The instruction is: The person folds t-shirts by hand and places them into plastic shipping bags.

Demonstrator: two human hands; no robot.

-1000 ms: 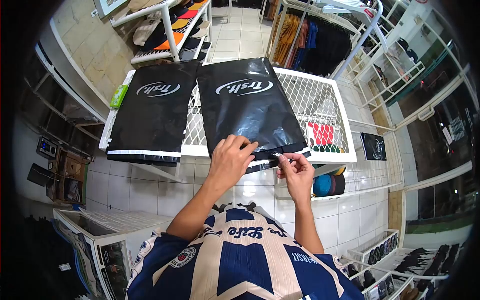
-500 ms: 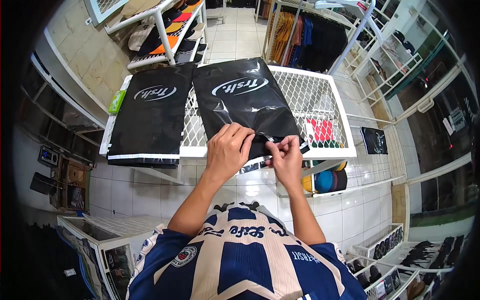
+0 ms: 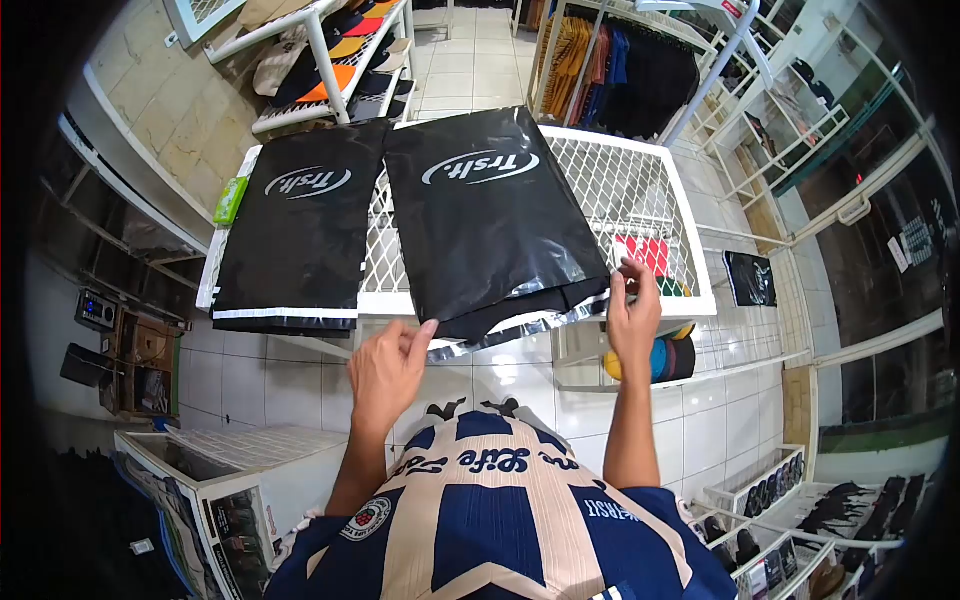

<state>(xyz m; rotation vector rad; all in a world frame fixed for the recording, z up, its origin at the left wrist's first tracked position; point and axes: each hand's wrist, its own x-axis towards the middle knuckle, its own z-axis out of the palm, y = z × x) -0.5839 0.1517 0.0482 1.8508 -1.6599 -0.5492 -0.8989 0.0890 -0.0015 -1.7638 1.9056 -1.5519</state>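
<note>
A black plastic bag (image 3: 490, 215) with a white logo lies on the white mesh table (image 3: 580, 160), its mouth facing me and slightly parted. The flap with a shiny strip hangs past the front edge. My left hand (image 3: 388, 372) pinches the bag's left lower corner between thumb and fingers. At the right lower corner, my right hand (image 3: 634, 312) pinches the edge with its fingers. Something dark shows in the mouth, too unclear to name. To the left lies a stack of similar black bags (image 3: 300, 240) with a white strip along the front edge.
A green packet (image 3: 230, 201) sits at the table's left edge. Behind stand a cap rack (image 3: 330, 60) and hanging shirts (image 3: 600, 70). Round colourful items (image 3: 665, 358) lie on a shelf under the table's right side. Another black packet (image 3: 750, 279) is farther right.
Both hands have moved apart from the middle of the bag's mouth, left hand down and left, right hand out to the right corner. The front of the bag now lies smoother and its mouth is wider.
</note>
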